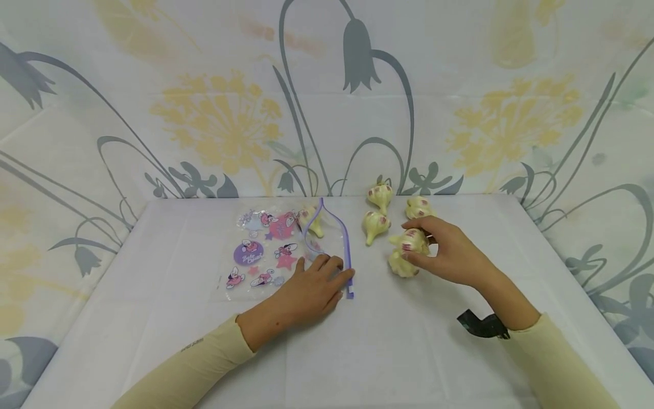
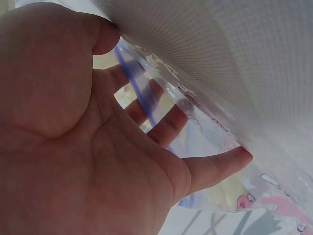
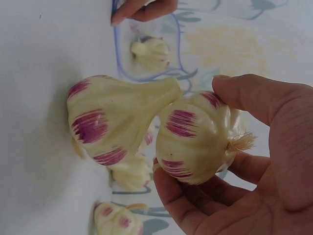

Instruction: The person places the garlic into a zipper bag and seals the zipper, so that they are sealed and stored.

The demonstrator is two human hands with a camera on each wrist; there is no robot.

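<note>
Nearest on my feed, left sleeve [image 1: 199, 360] and right sleeve [image 1: 557, 363], both cream, plus a black strap [image 1: 482, 326] at the right cuff. Past those, on the white table [image 1: 368, 352], left hand [image 1: 309, 291] sits back-up, fingers spread and a bit bent, a loose grip laid on the near right part of the bag [image 1: 271, 258], fingertips by its purple zip [image 1: 348, 250]. Bag is clear with pink and purple cartoon print; it lies flat on the left half, mouth gaping toward the right. Right of it I get the second bulb [image 3: 107, 120], just beside the held one on its near side; can't tell if they touch. Right hand [image 1: 452, 253] is closed only as far as the garlic allows: thumb and fingertips pinch the held bulb [image 3: 193, 137] round its sides, root tuft toward the palm. Slightly farther, front bulb [image 1: 376, 224], right of the zip, neck pointing near. Bagged bulb [image 1: 307, 218] is inside the bag, far right part, near the mouth. Then right bulb [image 1: 418, 207], just beyond the right hand, and back bulb [image 1: 380, 195] at the table's far edge. Farthest, the backdrop [image 1: 444, 113], white with grey and yellow flowers.
</note>
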